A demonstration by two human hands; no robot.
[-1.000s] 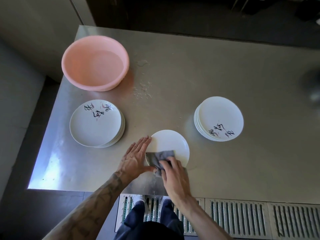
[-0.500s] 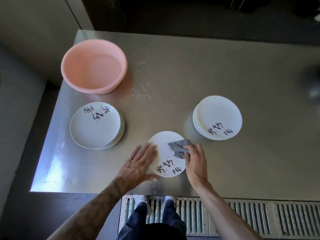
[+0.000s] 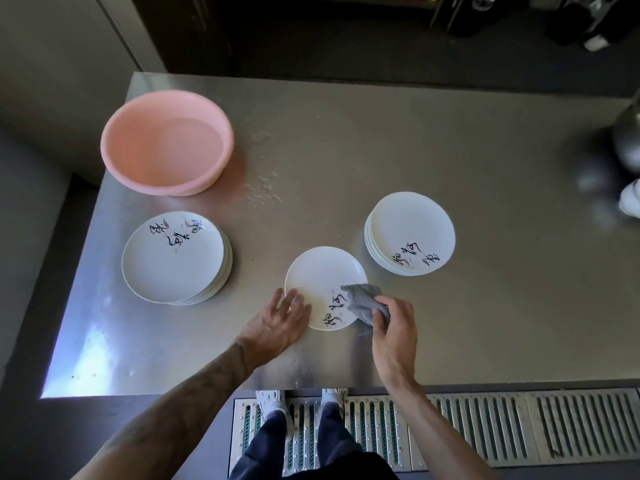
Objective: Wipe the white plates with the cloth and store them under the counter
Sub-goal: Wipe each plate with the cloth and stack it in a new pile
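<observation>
1. Gripped a bunched grey cloth (image 3: 363, 301) in the curled fingers (image 3: 382, 303) of the right hand (image 3: 394, 327) and pressed it onto the near right rim of a single white plate (image 3: 322, 278).
2. Laid the left hand (image 3: 277, 320) flat against the plate's near left edge, fingers (image 3: 294, 300) straight and slightly spread, steadying rather than clasping.
3. Found that plate face up on the steel desk (image 3: 381, 150) near its front edge, between a left stack (image 3: 173, 258) and a right stack (image 3: 410, 230), apart from both.
4. Judged the plate stiff, glazed and breakable, likely slick where damp. Best taken by the rim, thumb on top and fingers beneath. Judged the cloth soft and limp.
5. Reckoned each stack heavy enough to want both hands low at its sides.
6. Noted a pink basin (image 3: 166, 143) at the far left corner, possibly holding water, though hard to tell at that angle.
7. Saw no storage under the desk, only a floor grate (image 3: 485, 427).
</observation>
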